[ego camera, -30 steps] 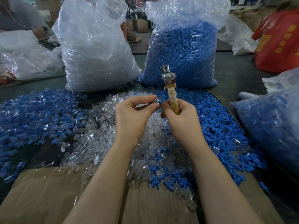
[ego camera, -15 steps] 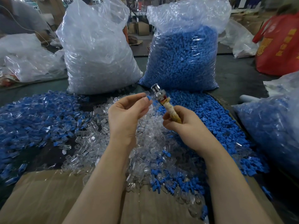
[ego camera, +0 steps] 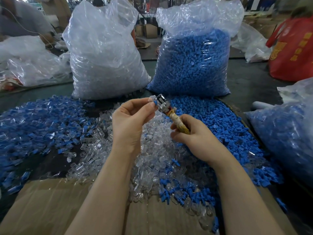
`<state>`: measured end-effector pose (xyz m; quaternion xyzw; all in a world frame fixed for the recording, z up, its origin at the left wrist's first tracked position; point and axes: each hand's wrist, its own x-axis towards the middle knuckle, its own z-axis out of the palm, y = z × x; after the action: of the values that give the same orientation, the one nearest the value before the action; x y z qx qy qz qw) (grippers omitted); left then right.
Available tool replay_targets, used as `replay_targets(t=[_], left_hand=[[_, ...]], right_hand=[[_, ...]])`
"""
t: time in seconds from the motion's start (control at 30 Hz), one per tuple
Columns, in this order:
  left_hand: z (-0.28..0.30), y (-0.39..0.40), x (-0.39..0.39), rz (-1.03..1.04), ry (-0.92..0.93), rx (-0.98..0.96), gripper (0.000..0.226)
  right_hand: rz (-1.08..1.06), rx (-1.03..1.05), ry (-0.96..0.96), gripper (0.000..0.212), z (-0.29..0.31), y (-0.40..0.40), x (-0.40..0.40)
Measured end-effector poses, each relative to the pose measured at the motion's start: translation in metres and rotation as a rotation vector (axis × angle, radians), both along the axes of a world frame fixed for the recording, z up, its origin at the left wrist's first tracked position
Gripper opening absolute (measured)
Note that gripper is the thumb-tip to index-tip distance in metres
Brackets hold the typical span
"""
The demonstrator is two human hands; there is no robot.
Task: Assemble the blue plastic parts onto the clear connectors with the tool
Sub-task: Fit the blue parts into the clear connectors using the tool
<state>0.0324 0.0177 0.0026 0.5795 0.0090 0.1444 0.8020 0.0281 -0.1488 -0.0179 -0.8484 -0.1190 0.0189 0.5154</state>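
Left hand: your left hand [ego camera: 130,122] is pinching a clear connector [ego camera: 151,99] with a blue part [ego camera: 155,102].
Right hand: your right hand [ego camera: 194,138] is gripping the tool [ego camera: 171,114], tip pointing to 11 o'clock, touching them.
Piles: lying on the desk [ego camera: 250,82].

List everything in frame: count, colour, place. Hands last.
bag of clear connectors: one, clear, rear left
bag of blue parts: one, blue, rear centre
loose blue parts: uncounted, blue, right pile
loose clear connectors: uncounted, clear, middle pile
mixed pile: one, blue and clear, left
cardboard: brown, near edge
red bag: one, far right
tool: one, metal head, tan wrapped handle
left hand: pinching a clear-and-blue piece at tool head
right hand: gripping tool handle
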Motion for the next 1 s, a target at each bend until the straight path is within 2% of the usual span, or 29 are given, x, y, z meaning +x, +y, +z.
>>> replay_targets(t=[0.2,0.33,0.53,0.73,0.93,1.0], left_hand=[[-0.005,-0.002,0.001,0.028,0.034,0.291,0.016],[-0.006,-0.008,0.0,-0.012,0.032,0.379,0.015],[-0.006,-0.009,0.0,-0.026,0.041,0.407,0.021],[-0.006,-0.008,0.001,-0.043,0.042,0.424,0.018],[-0.007,-0.009,0.002,-0.028,0.056,0.432,0.019],[-0.007,-0.008,0.001,-0.022,0.041,0.396,0.018]], right_hand=[[-0.164,0.127,-0.205,0.014,-0.001,0.01,0.003],[-0.192,0.162,-0.256,0.015,-0.001,0.014,0.003],[-0.201,0.098,-0.281,0.019,-0.002,0.015,0.003],[-0.22,0.052,-0.319,0.02,-0.003,0.015,0.003],[-0.194,0.026,-0.308,0.014,-0.004,0.015,0.003],[-0.163,0.076,-0.268,0.011,-0.004,0.014,0.003]])
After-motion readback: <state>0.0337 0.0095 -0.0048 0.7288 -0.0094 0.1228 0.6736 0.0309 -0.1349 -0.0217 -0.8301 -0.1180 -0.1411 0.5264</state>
